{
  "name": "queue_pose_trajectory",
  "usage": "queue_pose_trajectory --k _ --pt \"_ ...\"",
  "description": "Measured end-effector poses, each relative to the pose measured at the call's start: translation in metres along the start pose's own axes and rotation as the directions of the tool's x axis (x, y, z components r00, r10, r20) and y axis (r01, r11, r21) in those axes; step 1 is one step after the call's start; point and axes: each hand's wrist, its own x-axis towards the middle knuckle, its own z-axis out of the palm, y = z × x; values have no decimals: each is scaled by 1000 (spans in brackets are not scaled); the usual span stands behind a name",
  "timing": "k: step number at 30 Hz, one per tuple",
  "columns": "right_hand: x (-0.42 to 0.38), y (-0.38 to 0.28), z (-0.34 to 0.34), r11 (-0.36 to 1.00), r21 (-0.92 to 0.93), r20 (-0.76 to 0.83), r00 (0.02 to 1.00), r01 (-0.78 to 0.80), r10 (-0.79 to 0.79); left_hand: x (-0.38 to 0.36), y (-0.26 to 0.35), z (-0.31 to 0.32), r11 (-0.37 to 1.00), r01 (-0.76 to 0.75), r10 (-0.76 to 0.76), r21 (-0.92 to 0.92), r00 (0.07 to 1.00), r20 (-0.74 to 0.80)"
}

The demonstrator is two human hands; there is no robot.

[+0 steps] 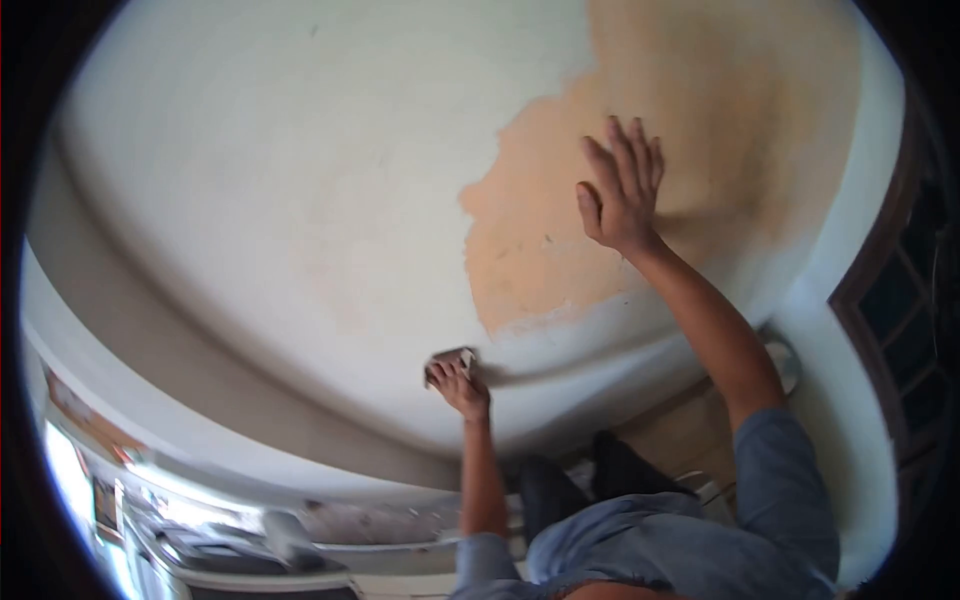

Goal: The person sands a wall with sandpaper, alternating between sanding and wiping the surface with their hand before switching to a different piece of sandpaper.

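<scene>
My left hand (459, 388) presses a small piece of sandpaper (455, 357), dark with a pale folded edge, against the white wall (300, 200). Its fingers lie bent over the sheet, below the lower edge of a large peach-coloured patch (545, 250). Higher up and to the right, my right hand (622, 195) is open, fingers spread, over that patch, holding nothing. The patch has a ragged left border against the white coat, with a few small dark marks low down and a shadowed area at right.
A dark-framed window or grille (900, 300) borders the wall at right. Along the lower left runs a curved ledge (250, 420), with furniture and covered items (250, 545) beneath it. A pale round object (785, 365) is behind my right arm.
</scene>
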Motion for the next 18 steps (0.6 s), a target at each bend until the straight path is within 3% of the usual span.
queue_pose_trajectory --k 2,4,5,6,8,9,11,15,18 --pt "-1 2 -3 1000 1 -7 1000 -23 23 26 19 0 997 69 -70 -22 993 -97" --pt "-3 -1 -4 1000 19 16 1000 6 -6 93 12 -5 1000 8 -7 4 980 -200" --pt "-4 0 -4 1000 15 23 1000 2 -3 157 12 -22 988 -106 132 115 957 -257" --pt "-5 -1 -4 1000 26 25 1000 -9 8 218 10 -38 972 -112 156 208 965 -209" --pt "-2 -1 -6 1000 14 16 1000 12 -12 345 18 -74 959 -155 216 238 941 -260" --pt "-2 0 -6 1000 14 18 1000 12 -12 398 21 -92 937 -251 316 244 906 -283" --pt "-1 0 -7 1000 12 25 1000 2 -3 476 27 -118 921 -325 377 216 886 -271" --pt "-2 2 -7 1000 15 18 1000 12 -12 465 29 -111 925 -344 380 162 861 -339" --pt "-3 1 -6 1000 18 14 1000 6 -6 345 12 -72 967 -111 170 229 951 -258"
